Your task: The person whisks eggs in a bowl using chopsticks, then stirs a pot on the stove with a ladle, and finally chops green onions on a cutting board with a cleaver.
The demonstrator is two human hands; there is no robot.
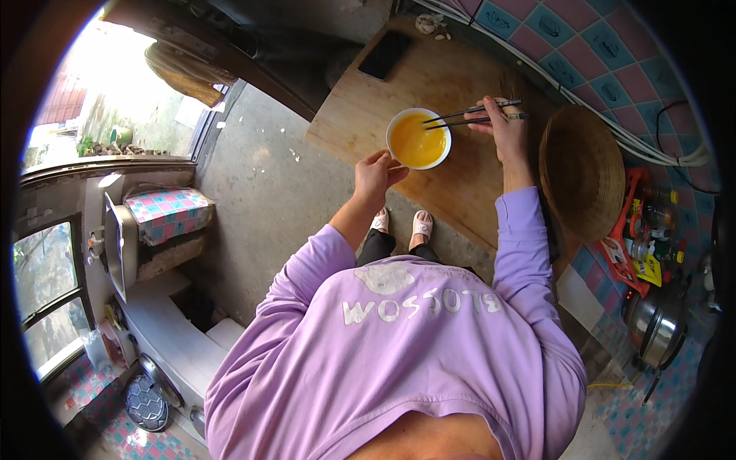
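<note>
A white bowl (pixel 392 122) sits on the wooden board (pixel 345 109) before me, with yellow beaten egg (pixel 415 145) in it. My left hand (pixel 376 175) grips the bowl's near left rim between thumb and fingers. In my right hand (pixel 506 132) is a pair of dark chopsticks (pixel 460 117), spread slightly apart. Their tips reach over the bowl to the egg's surface; how deep they dip I cannot tell.
A dark smartphone (pixel 385 55) lies at the board's far left, with garlic (pixel 430 24) at the far edge. On the right a woven basket (pixel 582 172) leans by the tiled wall. Bottles (pixel 658 215) and a metal electric pot (pixel 655 333) stand beyond it. Concrete floor (pixel 259 155) stretches left.
</note>
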